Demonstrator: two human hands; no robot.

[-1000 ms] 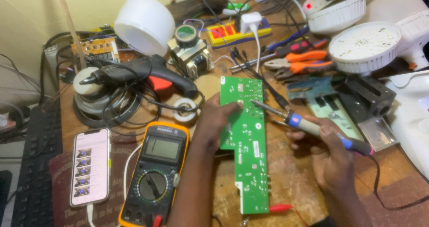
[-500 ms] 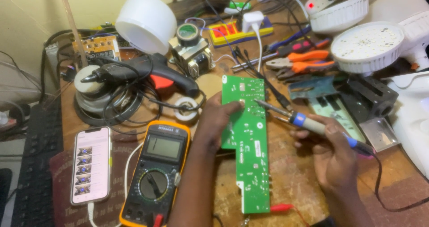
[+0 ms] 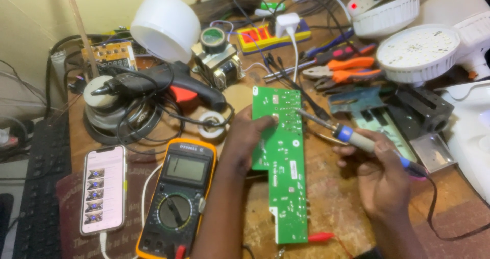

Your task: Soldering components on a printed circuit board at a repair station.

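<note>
**Iron tip down on the green board**

Compared with half a second ago: scarcely any shift. The soldering iron's tip sat just off the board's upper edge; it now lies lower, over the board's upper part. Left hand unchanged in place.

Landmark: the long green rectangular circuit board [image 3: 283, 159], flat on the scuffed wooden counter [image 3: 337, 208], its matte face dotted with pale solder points.

- Left hand [image 3: 248, 136]: on the board's left upper edge, its grip closed on that edge, fingertips pressing the green face.
- Right hand [image 3: 380, 175]: right of the board, grip clenched round the soldering iron with beige barrel and blue collar [image 3: 352, 139]; thin metal tip slants left onto the board's upper part. Contact with a pad too fine to tell.
- Left of the board: yellow-cased digital multimeter [image 3: 178, 198], grey screen, round black dial; further left, a white-edged smartphone [image 3: 103, 187], screen lit.
- Above-left of the board: black glue gun with red trigger [image 3: 158, 85], glossy plastic, lying on coiled black cable.
- Above-right of the board: orange-handled pliers [image 3: 347, 70]; round white lamp disc studded with small emitters [image 3: 418, 52].
</note>
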